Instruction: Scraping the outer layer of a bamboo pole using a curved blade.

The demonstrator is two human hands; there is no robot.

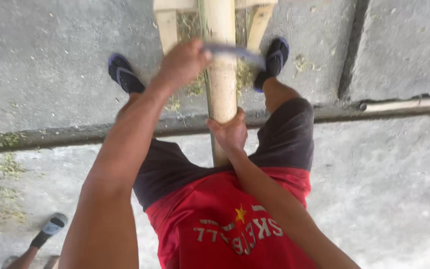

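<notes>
A thick bamboo pole (222,74) runs between the person's legs over a concrete floor (46,65). The right hand (231,131) grips the pole from below; the left hand (182,62), beside the pole, clasps a blurred blade (235,51) lying across it.

No packages, labels, signs or screens show in this view. The nearest thing, perhaps, is pale lettering with a small yellow star printed on the red cloth shirt (225,219).

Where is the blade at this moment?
In the head view, the blade lies across the bamboo pole, upper centre, held by the left hand, between both sandals.
</notes>
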